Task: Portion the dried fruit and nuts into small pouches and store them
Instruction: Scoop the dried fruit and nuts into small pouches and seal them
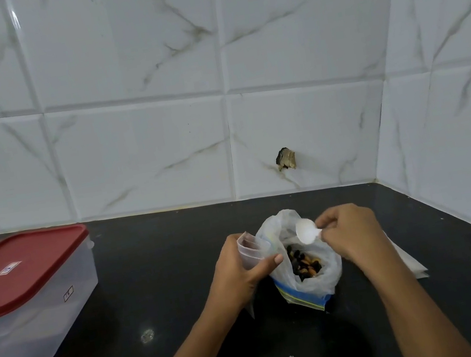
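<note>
Bag: a thin plastic bag (334, 271) is sitting open on the dark counter (170, 300) in the middle of the view, its rim folding outward and a blue band showing along its lower edge.
Fruit and nuts: a dark and tan mix of dried fruit and nuts (304, 263) is lying at the bottom of the bag, showing through the open mouth.
Left hand: the left hand (237, 275) is gripping a small clear pouch (249, 251), with the thumb curling across the front and the fingers wrapping behind.
Pouch: it is standing upright in that grip, right against the left rim of the bag; its contents are too hard to make out.
Right hand: the right hand (351, 233) is pinching the handle of a white plastic spoon (306, 230) between the thumb and curled fingers.
Spoon: its bowl is hovering over the mouth of the bag, above the mix, pointing toward the pouch.
Box: a clear plastic box (35, 333) with a red lid (17, 270) closing it is standing at the left of the counter, well apart from both hands.
Sheets: flat pale sheets (413, 265) are lying on the counter at the right, partly hiding behind the right forearm; I cannot tell what they are.
Wall: white marbled tiles (144, 150) are running behind the counter and turning a corner at the right, with a broken hole (285, 158) showing in one tile above the bag.
</note>
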